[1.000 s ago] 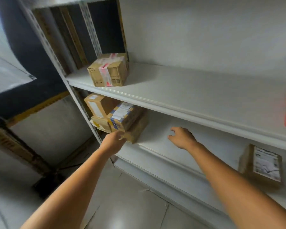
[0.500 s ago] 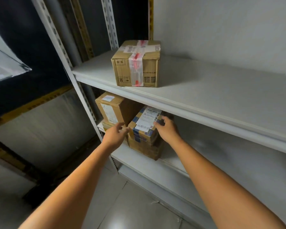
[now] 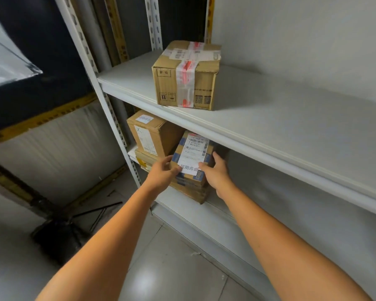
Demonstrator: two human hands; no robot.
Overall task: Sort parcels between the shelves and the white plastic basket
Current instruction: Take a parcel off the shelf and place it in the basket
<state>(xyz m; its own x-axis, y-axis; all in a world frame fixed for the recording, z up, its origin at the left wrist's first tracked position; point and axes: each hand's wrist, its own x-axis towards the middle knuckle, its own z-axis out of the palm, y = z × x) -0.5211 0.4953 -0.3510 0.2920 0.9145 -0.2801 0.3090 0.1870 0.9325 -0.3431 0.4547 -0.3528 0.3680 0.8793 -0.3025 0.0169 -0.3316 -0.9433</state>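
Both hands: left hand (image 3: pixel 161 173) and right hand (image 3: pixel 215 172) moved closer than before, fingers curled, gripping opposite sides.
Position: labelled parcel (image 3: pixel 192 155) sits between them, atop flat box (image 3: pixel 191 192).

Obs.: we see both arms bare. Left forearm (image 3: pixel 109 235) and right forearm (image 3: pixel 280 235) are uncovered from wrist to frame edge. Left hand (image 3: pixel 163 172) and right hand (image 3: pixel 217 173) likewise bare. Clothing lies outside our view.

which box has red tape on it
The box standing alone on the upper shelf: red-printed tape runs over its top and front. The lower boxes show none.
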